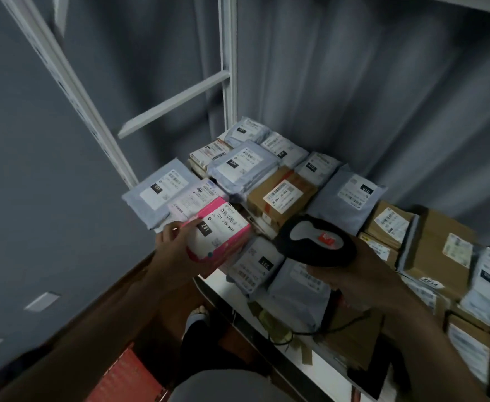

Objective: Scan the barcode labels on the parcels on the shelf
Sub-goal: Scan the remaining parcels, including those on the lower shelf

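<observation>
The right hand (pixel 351 281) grips a black and grey handheld barcode scanner (pixel 317 242), fingers curled around its handle. To its left, the left hand (pixel 177 250) holds a pink cardboard box with a white label (pixel 219 232), thumb and fingers pinching its near-left end, above the near edge of the white metal shelf (pixel 226 288). Farther, grey plastic mailer bags (pixel 243 166) and brown cardboard parcels (pixel 281 194) lie close together on the shelf.
</observation>
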